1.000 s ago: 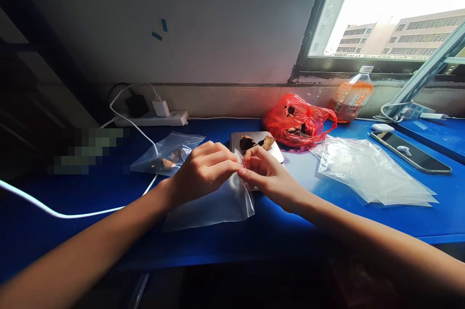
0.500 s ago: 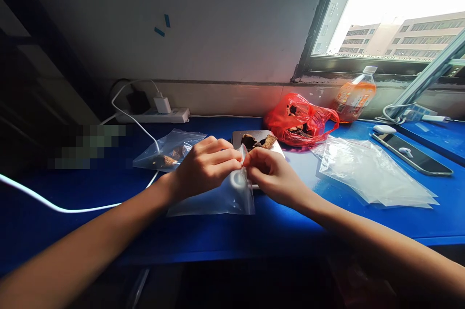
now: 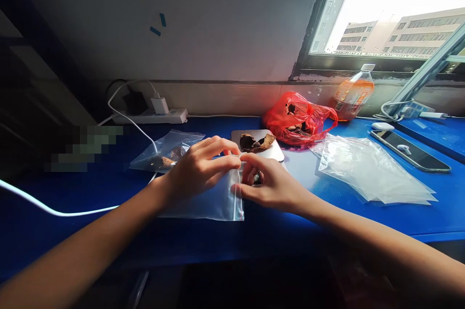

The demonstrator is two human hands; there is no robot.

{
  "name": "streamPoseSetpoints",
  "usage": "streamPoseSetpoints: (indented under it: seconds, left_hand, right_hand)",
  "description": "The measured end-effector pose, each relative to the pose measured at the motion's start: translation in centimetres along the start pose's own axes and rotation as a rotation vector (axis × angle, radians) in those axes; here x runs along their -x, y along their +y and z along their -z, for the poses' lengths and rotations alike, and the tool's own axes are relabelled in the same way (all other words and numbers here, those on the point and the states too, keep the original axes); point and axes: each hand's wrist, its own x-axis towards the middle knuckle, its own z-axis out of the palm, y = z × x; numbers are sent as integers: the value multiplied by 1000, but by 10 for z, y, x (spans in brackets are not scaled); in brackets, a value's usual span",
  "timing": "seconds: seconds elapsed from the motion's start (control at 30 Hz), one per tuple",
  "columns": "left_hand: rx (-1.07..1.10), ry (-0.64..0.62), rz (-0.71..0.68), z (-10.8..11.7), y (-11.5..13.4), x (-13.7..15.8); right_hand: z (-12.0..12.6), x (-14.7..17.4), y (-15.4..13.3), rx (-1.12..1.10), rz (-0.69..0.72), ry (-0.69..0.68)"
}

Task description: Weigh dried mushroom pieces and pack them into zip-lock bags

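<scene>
My left hand (image 3: 205, 163) grips the upper edge of a clear zip bag (image 3: 214, 205) with curled fingers. At the bag's open side, my right hand (image 3: 267, 178) has its thumb on the zip edge and its index finger by the left fingertips. The bag looks flat, with nothing visible in it. Just behind my hands is a flat scale-like plate (image 3: 278, 152), bearing dried brown curled pieces (image 3: 265, 143). Left of my hands lies another clear bag (image 3: 143, 160) with brown pieces inside, partly hidden by my left hand.
A red plastic bag (image 3: 279, 117) of dark dried pieces stands by the wall, near an orange drink bottle (image 3: 354, 96). Stacked clear bags (image 3: 370, 168) and a phone (image 3: 417, 151) with earbud items lie right. A power strip (image 3: 178, 115) and white cable (image 3: 72, 213) are left.
The zip bag's open edge has shifted slightly left and down. My right thumb has moved down along it, away from the index finger. The left fingers have lifted and loosened slightly.
</scene>
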Motion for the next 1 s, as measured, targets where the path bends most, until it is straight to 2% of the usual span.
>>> streamPoseSetpoints:
  seconds: [0.17,0.27,0.4,0.47,0.57,0.67,0.73,0.83,0.9,1.0]
  left_hand:
    - [145,-36,83,4,1,-2]
    - [290,-128,142,10,2,-2]
    - [348,-331,150,17,9,-3]
    - [322,-374,149,18,12,-3]
    - [282,-318,172,17,8,-1]
    - [272,-236,245,15,-5,5]
    - [274,-184,301,13,-16,10]
    - [278,-99,362,12,-28,17]
    - [280,-60,389,12,-34,20]
    - [297,-50,426,11,-39,25]
  right_hand:
    - [4,7,-2,163,29,-82]
    - [6,9,-2,212,47,-114]
    - [5,8,2,196,123,-41]
    - [5,6,3,180,162,-4]
    - [13,0,3,245,260,93]
    - [34,-14,8,425,385,265]
    - [50,-27,17,542,406,307]
    - [63,-50,33,710,398,178]
    - [61,-63,41,746,392,62]
    - [49,-76,45,721,370,20]
